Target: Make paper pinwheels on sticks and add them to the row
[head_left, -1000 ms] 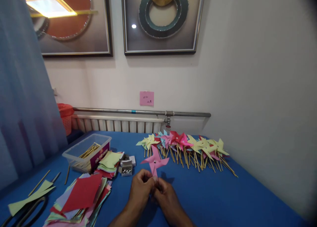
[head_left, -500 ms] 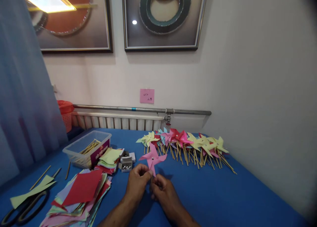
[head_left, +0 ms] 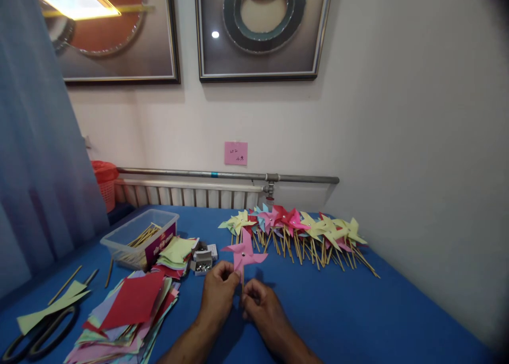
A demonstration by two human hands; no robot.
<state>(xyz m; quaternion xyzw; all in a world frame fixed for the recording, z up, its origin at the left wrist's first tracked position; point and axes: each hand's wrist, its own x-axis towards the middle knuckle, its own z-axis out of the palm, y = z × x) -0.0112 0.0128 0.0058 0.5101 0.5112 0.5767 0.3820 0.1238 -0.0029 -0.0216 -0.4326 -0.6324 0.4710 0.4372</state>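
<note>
2 hands are seen closed together low over the blue table [head_left: 338,316], both pinching the thin stick of 1 pink pinwheel [head_left: 244,254]. The left hand [head_left: 217,296] is closed on the stick from the left, thumb and forefinger nipped tight; the right hand [head_left: 260,304] is closed just beneath it, fingertips touching the left hand's. The pinwheel is held upright above the knuckles. A row of finished pinwheels [head_left: 302,229] is laid beyond, a paper stack [head_left: 131,305] to the left.
</note>
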